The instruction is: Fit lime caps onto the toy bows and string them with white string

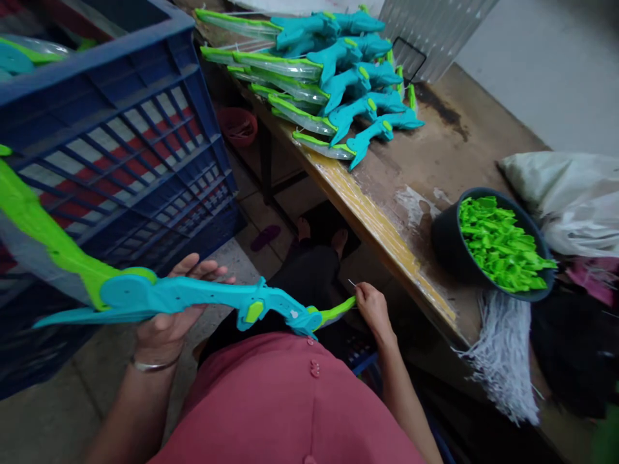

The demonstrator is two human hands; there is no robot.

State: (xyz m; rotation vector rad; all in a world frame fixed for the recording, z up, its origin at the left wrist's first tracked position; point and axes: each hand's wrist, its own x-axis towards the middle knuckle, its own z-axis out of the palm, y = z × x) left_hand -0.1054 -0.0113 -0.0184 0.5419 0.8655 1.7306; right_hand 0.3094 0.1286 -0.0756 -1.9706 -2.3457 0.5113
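Note:
A teal and lime-green toy bow (pixel 193 299) lies across my lap, running from the far left to its green tip near my right hand. My left hand (pixel 167 325) cradles it from below under the teal grip, fingers curled around it. My right hand (pixel 372 308) pinches at the green tip, and a thin white string end sticks up beside the fingers. I am seated in a pink top with dark trousers.
A blue plastic crate (pixel 120 116) stands on the left. On the worn wooden table (pixel 387 219) lie several stacked matching toy bows (pixel 333 71), a dark bowl of green plastic parts (pixel 498 245), white string bundles (pixel 503 354) and plastic bags (pixel 565 193).

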